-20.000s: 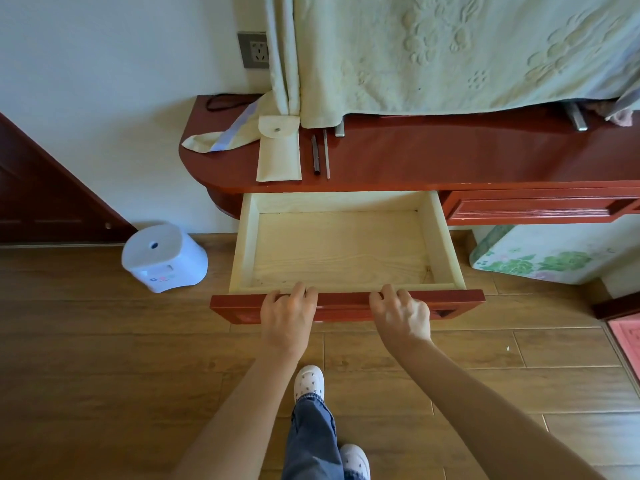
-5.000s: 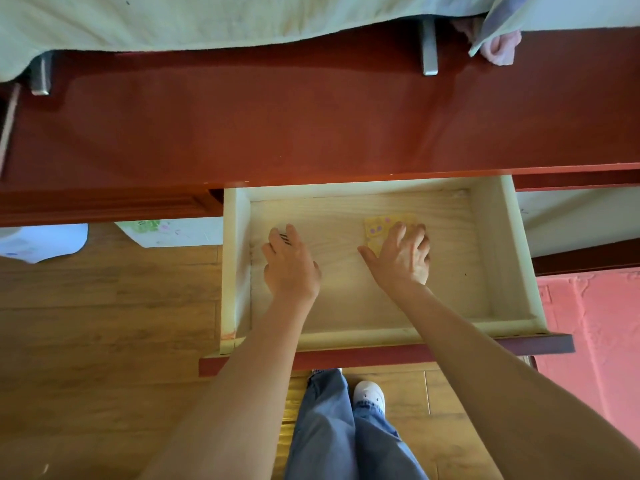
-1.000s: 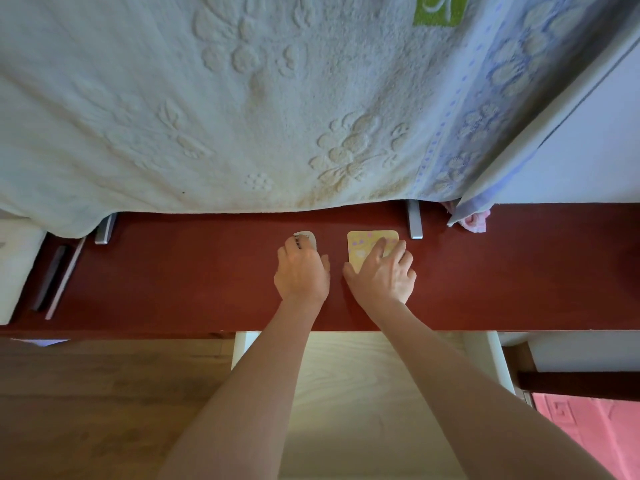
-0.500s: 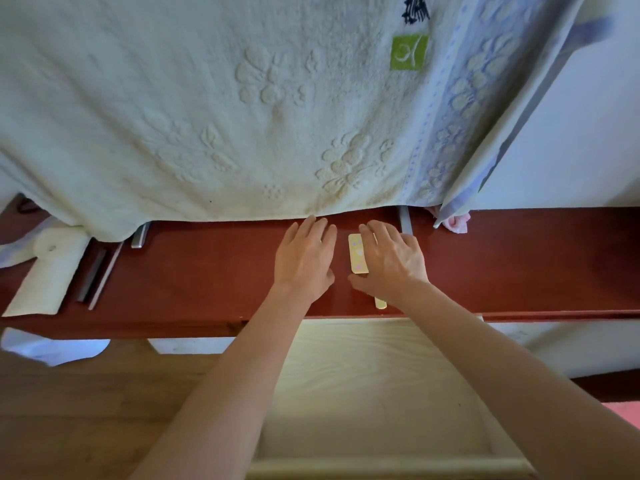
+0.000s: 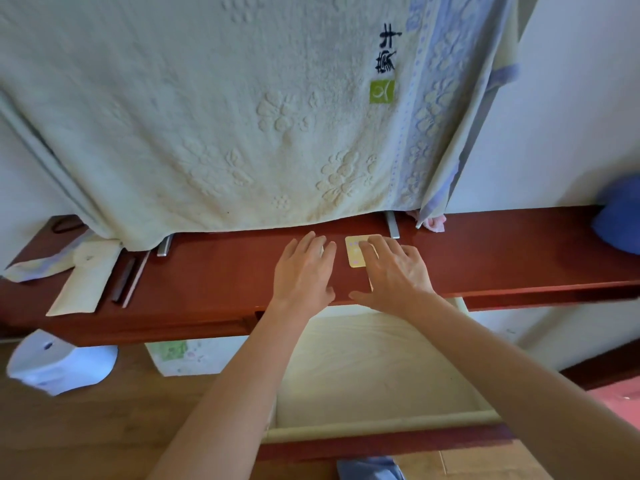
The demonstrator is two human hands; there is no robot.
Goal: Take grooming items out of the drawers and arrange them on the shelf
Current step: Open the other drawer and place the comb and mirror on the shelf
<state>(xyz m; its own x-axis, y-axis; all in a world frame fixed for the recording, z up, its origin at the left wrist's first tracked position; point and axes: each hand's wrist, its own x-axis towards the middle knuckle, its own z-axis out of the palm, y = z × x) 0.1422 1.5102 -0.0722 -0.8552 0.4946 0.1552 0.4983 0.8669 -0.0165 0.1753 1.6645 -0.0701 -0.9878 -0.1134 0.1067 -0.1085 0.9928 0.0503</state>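
On shelf [image 5: 214,278] | both hands flat, fingers spread | card [image 5: 355,254] now uncovered | L-hand [image 5: 304,271] item prob. hidden

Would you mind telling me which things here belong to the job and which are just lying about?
In the job:
yellow card
shelf
open drawer
left hand
right hand

Lying about:
hanging towel
white stool
pink cloth

Both bare forearms are stretched forward side by side, palms turned down. The left hand [image 5: 304,271] is laid flat with its fingers extended and close together. The right hand [image 5: 394,271] is spread just beside it, fingers slightly splayed, thumb pointed inward.
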